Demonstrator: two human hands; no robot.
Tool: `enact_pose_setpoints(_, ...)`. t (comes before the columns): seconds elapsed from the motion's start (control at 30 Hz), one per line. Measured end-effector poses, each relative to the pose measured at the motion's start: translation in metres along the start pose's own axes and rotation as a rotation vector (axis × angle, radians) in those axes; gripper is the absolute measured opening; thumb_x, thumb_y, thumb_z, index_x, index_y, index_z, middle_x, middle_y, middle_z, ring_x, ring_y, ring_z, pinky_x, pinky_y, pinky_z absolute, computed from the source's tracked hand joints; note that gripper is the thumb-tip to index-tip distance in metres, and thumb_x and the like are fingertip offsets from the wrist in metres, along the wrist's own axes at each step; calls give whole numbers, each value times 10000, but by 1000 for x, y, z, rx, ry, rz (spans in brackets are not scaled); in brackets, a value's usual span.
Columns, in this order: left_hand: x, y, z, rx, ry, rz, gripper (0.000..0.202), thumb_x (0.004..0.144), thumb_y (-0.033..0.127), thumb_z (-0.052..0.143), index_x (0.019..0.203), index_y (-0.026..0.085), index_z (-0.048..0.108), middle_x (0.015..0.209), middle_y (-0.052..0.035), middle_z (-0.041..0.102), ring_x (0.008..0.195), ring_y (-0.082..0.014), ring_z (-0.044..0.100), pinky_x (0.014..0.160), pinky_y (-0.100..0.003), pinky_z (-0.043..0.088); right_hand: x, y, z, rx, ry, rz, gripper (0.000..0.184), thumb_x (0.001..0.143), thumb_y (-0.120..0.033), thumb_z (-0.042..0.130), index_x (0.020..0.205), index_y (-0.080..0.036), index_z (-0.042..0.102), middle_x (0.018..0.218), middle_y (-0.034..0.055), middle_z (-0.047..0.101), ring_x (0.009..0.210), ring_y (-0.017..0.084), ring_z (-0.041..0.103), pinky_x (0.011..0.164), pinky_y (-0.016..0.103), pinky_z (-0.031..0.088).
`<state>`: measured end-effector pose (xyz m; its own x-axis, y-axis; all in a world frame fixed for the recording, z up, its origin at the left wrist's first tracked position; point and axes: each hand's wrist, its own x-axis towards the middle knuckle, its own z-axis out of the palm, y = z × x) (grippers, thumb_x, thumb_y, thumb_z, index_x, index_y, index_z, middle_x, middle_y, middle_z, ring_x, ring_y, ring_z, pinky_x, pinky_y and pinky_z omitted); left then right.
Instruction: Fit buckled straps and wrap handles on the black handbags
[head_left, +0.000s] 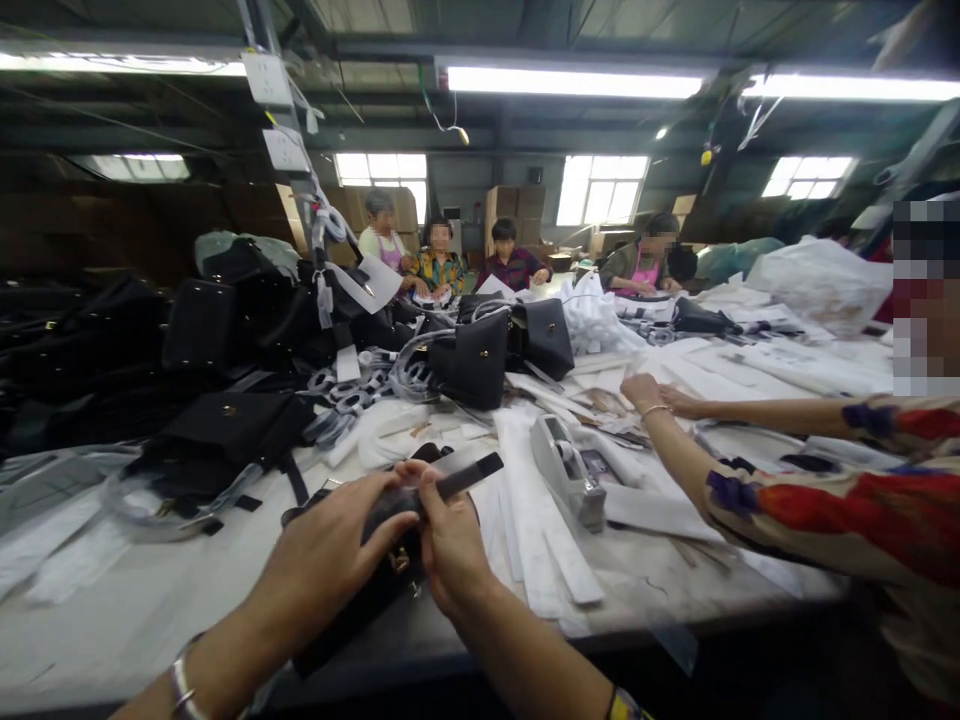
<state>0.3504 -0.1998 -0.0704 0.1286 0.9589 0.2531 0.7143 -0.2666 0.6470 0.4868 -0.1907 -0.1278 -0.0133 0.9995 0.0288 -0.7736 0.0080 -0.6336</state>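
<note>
Near the table's front edge, my left hand [337, 530] and my right hand [454, 540] are close together over a black handbag [360, 615] with gold-coloured metal fittings. Between thumb and fingers, my right hand pinches a flat black strap [472, 475], whose free end points to the right. A paler grey, film-like stretch shows along the strap. My left hand is closed on the strap's other side, its thumb reaching toward my right hand. Both hands partly cover the bag, so how the strap joins it is hidden.
A tape dispenser [570, 475] stands right of my hands among white foam strips [525, 510]. Black bags [469, 360] and a heap of them [202, 325] lie ahead and left. A co-worker's arms [675, 440] reach in from the right; several people sit across the table.
</note>
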Motion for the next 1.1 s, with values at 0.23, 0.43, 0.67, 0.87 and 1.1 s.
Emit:
enact_pose_setpoints(0.23,2,-10,29,-323,-558,-164,355,869,529,576,980,198,639,586,37,524,525,-144,463,493,-209,298,-13,-34,-31,-128,98,34,396,858,-488,671,1147,-217,671,1201,67,690,1145,220,586,914,309,493)
enact_pose_setpoints(0.43,-16,-29,24,-410,-713,-379,410,836,581,598,947,187,621,561,70,393,488,-97,310,440,-195,166,-30,-53,-84,-308,148,105,382,863,-516,640,984,-171,747,908,58,655,777,144,576,586,210,474)
enact_pose_setpoints(0.67,-26,-34,14,-375,-801,-440,464,809,611,617,1056,219,632,599,41,463,494,-103,345,436,-202,230,-37,-52,-108,-454,180,106,321,787,-440,757,896,-138,765,683,10,655,552,89,550,594,239,481)
enact_pose_setpoints(0.87,-29,-51,-1,-301,-875,-534,509,759,656,643,1057,243,642,598,24,520,463,-89,374,394,-168,282,-38,-60,-127,-453,330,34,301,748,-419,794,859,-142,760,564,-29,593,511,80,540,558,210,464)
enact_pose_setpoints(1.1,-38,-47,1,-368,-878,-557,509,745,690,640,902,205,661,656,-1,622,410,-51,434,383,-134,361,-40,-59,-136,-472,302,33,283,770,-409,776,840,-136,749,508,-37,559,451,62,481,479,183,402)
